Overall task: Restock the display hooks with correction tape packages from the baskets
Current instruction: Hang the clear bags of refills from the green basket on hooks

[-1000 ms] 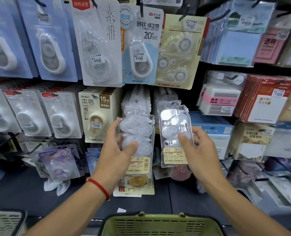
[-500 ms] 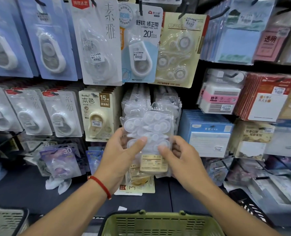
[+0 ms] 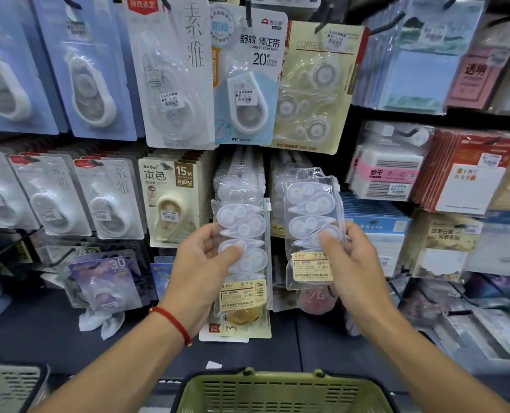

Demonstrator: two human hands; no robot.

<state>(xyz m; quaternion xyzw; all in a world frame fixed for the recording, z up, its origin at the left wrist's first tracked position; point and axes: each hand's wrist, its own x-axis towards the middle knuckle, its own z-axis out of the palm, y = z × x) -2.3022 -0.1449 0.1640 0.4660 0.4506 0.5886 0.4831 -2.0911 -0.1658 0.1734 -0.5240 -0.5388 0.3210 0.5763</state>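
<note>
Correction tape packages sit one in each hand, held up in front of the display wall. The left hand [image 3: 201, 263] pinches the left pack [image 3: 242, 251], thumb on the front and fingers curled behind. The right hand [image 3: 347, 263] pinches the right pack [image 3: 310, 228] the same way, near its bottom half.

Both packs are clear plastic pouches with white tape cases stacked inside and a yellow label at the bottom. They look light. The plastic looks thin and bendy, and shiny, so it could slip. A good spot to hold is the lower part, so the top stays free. The right pack has a hang hole at the top [image 3: 303, 174], and that is the part that must slide onto a hook.

Behind the hands hang rows of the same clear packs [image 3: 239, 171]. The hooks there look full, so the front packs may get in the way. Next to them hangs a cream 15M tape card [image 3: 170, 204]. Above hangs a blue 20 m tape card [image 3: 247, 84]. Sticky note pads [image 3: 385, 171] sit to the right. A green basket [image 3: 280, 391] waits below, near the person, and a grey basket [image 3: 6, 386] shows at the bottom left corner.
</note>
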